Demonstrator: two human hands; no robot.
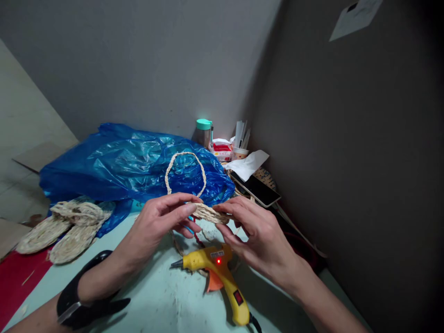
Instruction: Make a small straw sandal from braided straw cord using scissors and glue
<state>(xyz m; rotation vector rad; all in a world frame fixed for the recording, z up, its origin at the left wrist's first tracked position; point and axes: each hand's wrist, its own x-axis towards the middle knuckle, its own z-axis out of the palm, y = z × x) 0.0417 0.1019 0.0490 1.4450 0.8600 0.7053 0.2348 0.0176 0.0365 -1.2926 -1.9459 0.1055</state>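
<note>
Between both hands is a flat band of braided straw cord (210, 213), pale and laid in several rows. My left hand (169, 215) pinches its left end between thumb and fingers. At the other end, my right hand (244, 226) grips it with the thumb below and the fingers above. A loop of the same cord (187, 153) rises behind the band, in front of a blue bag. Below the hands a yellow glue gun (208, 259) with an orange trigger lies on the table, its red light lit and its nozzle to the left.
A pair of woven straw slippers (74, 226) lies at the left. Behind stands a large blue plastic bag (132, 162). Towards the wall corner are a teal-lidded jar (204, 132), a tissue pack (222, 149), a paper cup with glue sticks (240, 150) and a phone (258, 188).
</note>
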